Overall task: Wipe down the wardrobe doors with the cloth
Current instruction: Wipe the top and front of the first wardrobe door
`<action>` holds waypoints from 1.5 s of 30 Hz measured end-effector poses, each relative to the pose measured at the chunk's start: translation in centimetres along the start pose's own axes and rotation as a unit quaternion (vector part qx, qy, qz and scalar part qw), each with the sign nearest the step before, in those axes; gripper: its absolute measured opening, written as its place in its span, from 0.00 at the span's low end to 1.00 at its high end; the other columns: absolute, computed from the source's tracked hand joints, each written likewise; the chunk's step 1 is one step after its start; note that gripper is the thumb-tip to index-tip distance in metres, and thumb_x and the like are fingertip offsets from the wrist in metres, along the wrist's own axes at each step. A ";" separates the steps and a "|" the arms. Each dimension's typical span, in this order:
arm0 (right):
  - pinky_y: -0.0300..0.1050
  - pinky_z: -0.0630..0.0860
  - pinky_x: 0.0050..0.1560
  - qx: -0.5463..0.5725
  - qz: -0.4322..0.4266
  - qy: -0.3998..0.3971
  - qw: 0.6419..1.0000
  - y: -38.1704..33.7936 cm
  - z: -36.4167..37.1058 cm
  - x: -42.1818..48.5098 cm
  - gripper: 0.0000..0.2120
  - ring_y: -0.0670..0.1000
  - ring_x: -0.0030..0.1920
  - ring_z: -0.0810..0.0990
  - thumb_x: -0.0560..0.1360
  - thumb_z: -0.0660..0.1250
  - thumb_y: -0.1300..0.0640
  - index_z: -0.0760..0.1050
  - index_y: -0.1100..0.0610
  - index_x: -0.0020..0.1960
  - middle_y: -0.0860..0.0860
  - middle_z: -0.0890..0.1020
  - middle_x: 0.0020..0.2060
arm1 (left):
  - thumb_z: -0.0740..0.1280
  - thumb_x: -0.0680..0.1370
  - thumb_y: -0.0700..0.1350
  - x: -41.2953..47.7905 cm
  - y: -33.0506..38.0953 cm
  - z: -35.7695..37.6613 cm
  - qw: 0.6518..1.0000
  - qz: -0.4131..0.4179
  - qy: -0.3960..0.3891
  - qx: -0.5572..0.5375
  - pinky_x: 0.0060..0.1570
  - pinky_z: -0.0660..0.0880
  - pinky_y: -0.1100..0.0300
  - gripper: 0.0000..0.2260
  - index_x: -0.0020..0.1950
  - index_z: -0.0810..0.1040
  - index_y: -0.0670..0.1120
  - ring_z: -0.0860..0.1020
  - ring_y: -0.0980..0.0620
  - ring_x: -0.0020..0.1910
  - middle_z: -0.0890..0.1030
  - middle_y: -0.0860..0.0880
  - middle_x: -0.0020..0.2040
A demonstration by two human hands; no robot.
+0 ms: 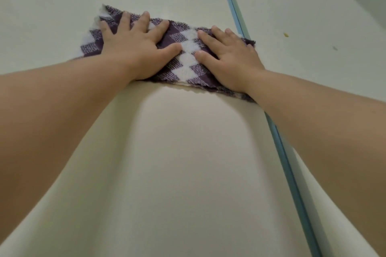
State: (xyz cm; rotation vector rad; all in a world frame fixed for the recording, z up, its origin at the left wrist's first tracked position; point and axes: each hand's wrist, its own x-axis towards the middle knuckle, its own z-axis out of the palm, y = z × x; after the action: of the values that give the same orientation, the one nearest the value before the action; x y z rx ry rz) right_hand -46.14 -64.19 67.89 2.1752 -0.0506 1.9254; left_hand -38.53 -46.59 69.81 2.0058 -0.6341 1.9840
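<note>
- Head view: I face a pale wardrobe door (pixel 177 162) that fills most of the picture.
- The cloth (pixel 188 48), purple with white zigzag checks, lies spread flat against the door, in the far middle of the view.
- My left hand (pixel 133 48) presses flat on the left part of the cloth, fingers spread and pointing away from me; its grip is open, palm down, clasping nothing.
- My right hand (pixel 231 60) presses flat on the right part of the cloth, fingers likewise spread; its grip is open too.
- The two thumbs point toward each other, apart, with a white band of the cloth showing between them.
- A blue strip (pixel 288 152) runs along the door's right edge from near to far; the right end of the cloth reaches it and my right forearm crosses it.
- Right of the strip is a second door (pixel 313 27), with a small yellow speck (pixel 286 35) and a faint grey mark (pixel 335 48) on it.
- Both bare forearms reach in from the near corners.
</note>
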 end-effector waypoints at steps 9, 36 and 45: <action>0.52 0.45 0.74 0.002 -0.021 0.005 1.000 1.0 0.4 -2.9 0.27 0.49 0.75 0.44 0.78 0.47 0.37 0.47 0.41 0.75 0.46 0.48 0.76 | 0.44 0.72 0.71 -3.2 1.6 0.2 1.000 0.000 -0.018 -0.012 0.69 0.37 0.38 0.31 0.74 0.45 0.63 0.41 0.46 0.75 0.44 0.52 0.77; 0.63 0.57 0.69 0.028 0.029 0.050 0.998 -2.8 2.7 -17.4 0.29 0.56 0.74 0.55 0.75 0.48 0.39 0.58 0.47 0.74 0.52 0.59 0.74 | 0.41 0.72 0.70 -16.4 2.1 0.7 0.998 0.042 -0.018 -0.030 0.68 0.35 0.38 0.31 0.74 0.42 0.63 0.40 0.43 0.75 0.43 0.51 0.77; 0.68 0.55 0.66 -0.015 0.092 0.041 0.995 -5.4 3.4 -21.7 0.29 0.55 0.73 0.54 0.75 0.49 0.40 0.54 0.47 0.74 0.51 0.58 0.74 | 0.50 0.73 0.67 -19.3 1.1 0.7 0.993 0.103 -0.002 -0.050 0.66 0.42 0.37 0.30 0.73 0.60 0.57 0.55 0.38 0.74 0.60 0.45 0.75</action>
State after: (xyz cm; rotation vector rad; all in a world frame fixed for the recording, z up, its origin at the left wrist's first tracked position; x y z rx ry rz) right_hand -44.78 -62.43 45.41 2.1359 -0.2727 2.0947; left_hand -37.99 -45.43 50.50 1.9548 -0.9575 2.0140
